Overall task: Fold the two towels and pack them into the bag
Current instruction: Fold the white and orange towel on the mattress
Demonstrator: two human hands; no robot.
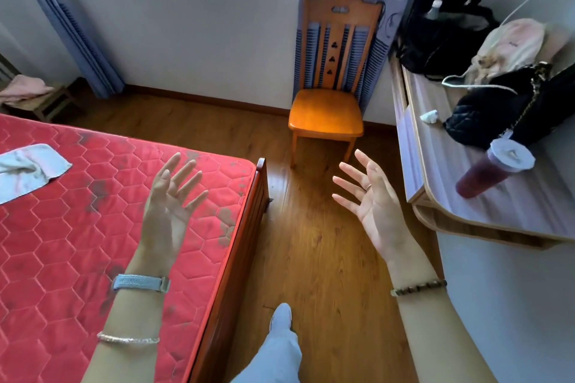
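A crumpled white towel with pink stripes (29, 169) lies on the red quilted mattress (93, 258) at the left edge. A pink cloth (23, 88), perhaps a second towel, rests on a low wooden stool at the far left. On the desk at the right sit a black backpack (435, 31), a cream drawstring bag (510, 47) and a black quilted handbag (504, 112). My left hand (169, 205) is raised palm up above the mattress, fingers spread, holding nothing. Over the floor, my right hand (370, 199) is also palm up with spread fingers and holds nothing.
An orange wooden chair (326, 115) stands against the curtain by the far wall. A capped cup of red drink (491, 169) and a crumpled tissue (429, 116) sit on the desk (466, 214). Wooden floor runs between bed frame and desk; my foot (281, 317) is on it.
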